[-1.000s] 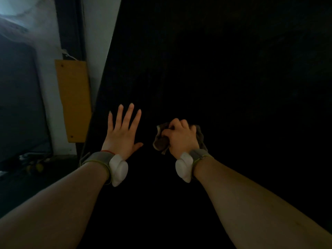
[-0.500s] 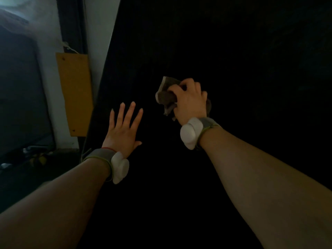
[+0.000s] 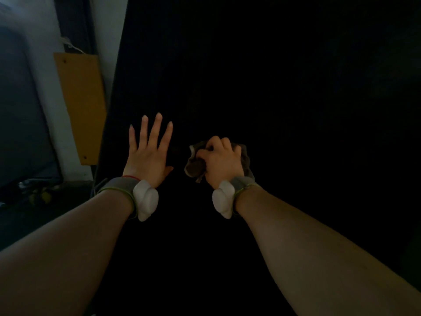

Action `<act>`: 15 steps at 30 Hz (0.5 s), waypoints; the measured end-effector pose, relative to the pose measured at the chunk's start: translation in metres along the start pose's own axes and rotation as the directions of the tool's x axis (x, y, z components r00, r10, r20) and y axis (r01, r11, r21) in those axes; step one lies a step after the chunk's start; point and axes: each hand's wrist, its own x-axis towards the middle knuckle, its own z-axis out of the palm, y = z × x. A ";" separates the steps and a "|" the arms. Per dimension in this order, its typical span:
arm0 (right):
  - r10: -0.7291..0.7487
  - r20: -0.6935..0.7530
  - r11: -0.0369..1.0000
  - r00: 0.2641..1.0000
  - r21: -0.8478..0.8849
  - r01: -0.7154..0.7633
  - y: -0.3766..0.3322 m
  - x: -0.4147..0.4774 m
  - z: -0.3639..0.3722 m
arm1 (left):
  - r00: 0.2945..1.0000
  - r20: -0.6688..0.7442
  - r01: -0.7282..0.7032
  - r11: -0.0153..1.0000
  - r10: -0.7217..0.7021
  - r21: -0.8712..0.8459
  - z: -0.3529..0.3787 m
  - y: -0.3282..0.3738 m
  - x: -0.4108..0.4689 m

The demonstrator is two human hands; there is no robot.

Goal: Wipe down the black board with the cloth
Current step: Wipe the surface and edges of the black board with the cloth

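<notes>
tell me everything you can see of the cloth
The cloth is a small, soft rag, dull grey-brown in the dim light, with a paler edge along its folds. It is crumpled into a wad, not spread flat. The right hand grips it with curled fingers and covers its middle, so that bunched folds stick out on both sides of the fist. It sits against the black board, near its lower middle. The fabric type is too dark to tell.

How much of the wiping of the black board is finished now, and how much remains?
Done: unclear; the black board is too dark to show wiped patches. In hand: the right hand grips the bunched cloth on the board, and the left hand lies flat beside it, fingers straight. Left: probably the wide area above and to the right.
</notes>
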 end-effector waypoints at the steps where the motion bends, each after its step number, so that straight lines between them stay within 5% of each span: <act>1: 0.005 0.023 1.000 1.000 -0.003 -0.005 0.000 -0.004 0.004 | 1.000 0.000 -0.001 1.000 0.001 -0.009 -0.001 0.001 0.000; 9: -0.018 0.216 1.000 0.976 0.013 0.016 -0.001 -0.016 -0.006 | 0.999 -0.020 -0.035 0.999 0.035 -0.009 0.013 -0.001 -0.031; 15: 0.097 -0.237 0.995 0.967 0.057 -0.086 -0.008 0.001 -0.045 | 0.996 -0.092 0.004 1.000 -0.005 -0.018 0.027 0.006 -0.032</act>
